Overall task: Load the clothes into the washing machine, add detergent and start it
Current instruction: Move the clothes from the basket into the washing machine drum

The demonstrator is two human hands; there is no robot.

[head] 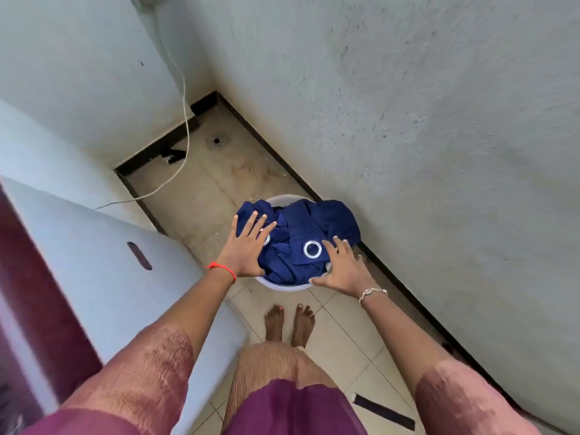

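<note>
Floor drain [216,140], white cable [185,98], tiled floor [194,196], grey wall [408,105]

Your tub [284,285] is pale lilac-white, and the cloth [301,227] heaped in it is deep navy with silver eyelet rings [312,249]. At nine o'clock the washing machine [103,265] is pale grey-blue with maroon trim. The floor [201,189] is beige tile, black-edged.

Crumpled navy eyelet cloth [301,233] fills the white floor tub [282,285].
</note>
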